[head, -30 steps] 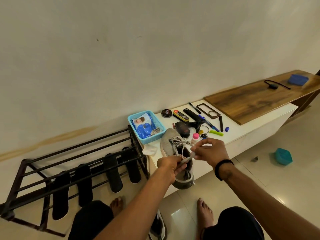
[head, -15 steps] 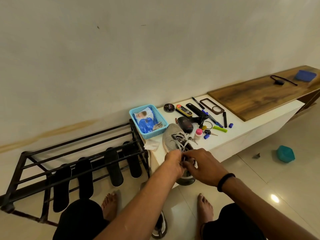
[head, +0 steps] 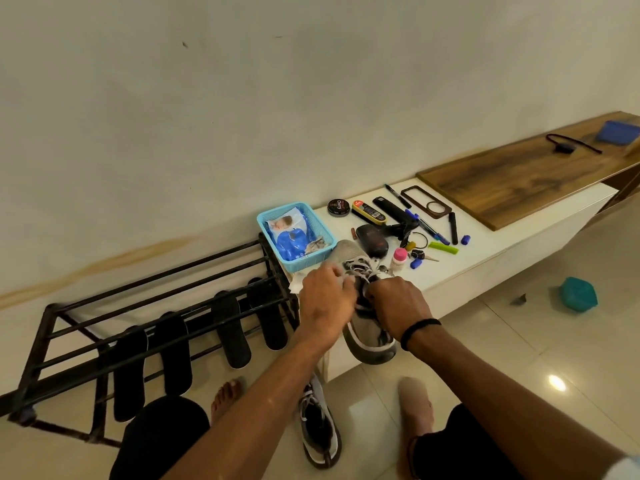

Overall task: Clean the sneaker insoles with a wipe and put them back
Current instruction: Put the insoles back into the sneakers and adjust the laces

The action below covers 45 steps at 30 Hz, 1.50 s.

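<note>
- We log one grey sneaker as our landmark; it lies on the near edge of the white counter, toe toward the wall, heel overhanging the edge.
- Our left hand sits over the sneaker's left side, fingers curled onto the white laces; our right hand, with a black band at the wrist, grips at the sneaker's opening, fingers curled; the two hands are close together; what exactly the right fingers pinch we cannot tell.
- Second sneaker: on the floor below the landmark sneaker, between our bare feet.
- Four black insoles: left of the sneaker, leaning upright on the dark metal shoe rack, well apart from the shoe.
- Blue basket: just behind the sneaker's toe, toward the wall, holding a blue-and-white wipe pack.
- White wipe: crumpled on the counter at the sneaker's left, partly hidden by our left hand.
- Polish tin, pens, keys and a pink-capped bottle: behind and right of the sneaker.
- Teal container: on the floor, far right of the sneaker.
</note>
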{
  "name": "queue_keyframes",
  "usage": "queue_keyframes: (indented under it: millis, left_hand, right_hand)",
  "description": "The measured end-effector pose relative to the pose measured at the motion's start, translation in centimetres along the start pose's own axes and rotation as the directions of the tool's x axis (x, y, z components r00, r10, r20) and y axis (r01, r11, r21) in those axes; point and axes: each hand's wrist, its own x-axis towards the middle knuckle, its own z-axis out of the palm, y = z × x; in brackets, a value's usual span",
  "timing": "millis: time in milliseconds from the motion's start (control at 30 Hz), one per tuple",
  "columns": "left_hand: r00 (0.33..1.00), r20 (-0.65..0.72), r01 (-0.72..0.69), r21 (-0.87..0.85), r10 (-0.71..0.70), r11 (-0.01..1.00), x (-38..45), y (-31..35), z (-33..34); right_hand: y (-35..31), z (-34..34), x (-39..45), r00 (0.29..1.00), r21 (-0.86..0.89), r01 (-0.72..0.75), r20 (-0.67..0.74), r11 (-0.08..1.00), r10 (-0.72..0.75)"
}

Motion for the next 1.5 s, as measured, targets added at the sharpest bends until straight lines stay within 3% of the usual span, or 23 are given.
queue_keyframes:
  millis: [167, 333, 467, 533, 667, 733, 900, 967, 1100, 1233, 1367, 1500]
  left_hand:
    - [0.975, 0.167, -0.154, 0.041, 0.146, 0.987, 1.5, -2.6, 0.5]
    - [0.958, 0.065, -0.278, -0.016, 0.278, 0.96, 2.0, -2.6, 1.8]
    - [0.903, 0.075, -0.426, 0.048, 0.422, 0.903, 1.2, -3.0, 2.4]
    - [0.896, 0.131, -0.435, 0.06, 0.425, 0.898, 0.5, -3.1, 2.5]
    - [0.879, 0.217, -0.47, 0.247, 0.424, 0.848, -0.7, -3.6, 2.9]
    - [0.88, 0.253, -0.471, 0.359, 0.402, 0.805, -1.1, -3.5, 3.0]
    - [0.885, 0.335, -0.446, 0.416, 0.322, 0.793, -0.8, -2.9, 2.6]
    - [0.895, 0.282, -0.435, 0.392, 0.344, 0.81, -0.6, -2.7, 2.5]
    - [0.931, 0.13, -0.364, 0.297, 0.341, 0.883, -0.3, -2.7, 2.4]
    - [0.946, 0.164, -0.314, 0.248, 0.28, 0.917, -0.7, -2.9, 2.5]
    - [0.905, 0.188, -0.412, 0.163, 0.382, 0.896, -2.1, -3.5, 3.1]
    - [0.815, 0.279, -0.557, 0.14, 0.507, 0.819, -3.0, -3.8, 4.0]
  right_hand:
    - [-1.0, 0.9, 1.6, 1.0, -0.062, -0.019, 0.008, 0.998, 0.02]
    - [-1.5, 1.8, 2.6, 0.985, 0.14, -0.168, -0.005, 0.976, 0.171]
    - [-1.2, 1.4, 3.2, 0.952, 0.285, -0.296, 0.166, 0.912, 0.258]
    - [-0.9, 0.4, 3.1, 0.939, 0.263, -0.306, 0.24, 0.915, 0.245]
    - [0.2, -1.1, 1.7, 0.975, 0.099, -0.219, 0.063, 0.971, 0.213]
    - [0.9, -1.3, 1.0, 0.988, 0.13, -0.151, -0.009, 0.98, 0.153]
    - [1.4, -0.3, 0.9, 1.0, 0.068, 0.024, -0.005, 0.997, -0.024]
    - [1.4, 0.8, 1.2, 1.0, -0.006, 0.015, -0.01, 1.0, -0.015]
    - [1.4, 2.6, 2.1, 0.988, -0.109, -0.069, -0.146, 0.992, 0.053]
    - [1.3, 2.7, 3.2, 0.965, -0.161, -0.096, -0.255, 0.982, 0.053]
    - [1.2, 2.8, 5.0, 0.959, -0.173, -0.165, -0.26, 0.971, 0.117]
    - [1.2, 2.3, 6.2, 0.963, -0.169, -0.236, -0.17, 0.957, 0.208]
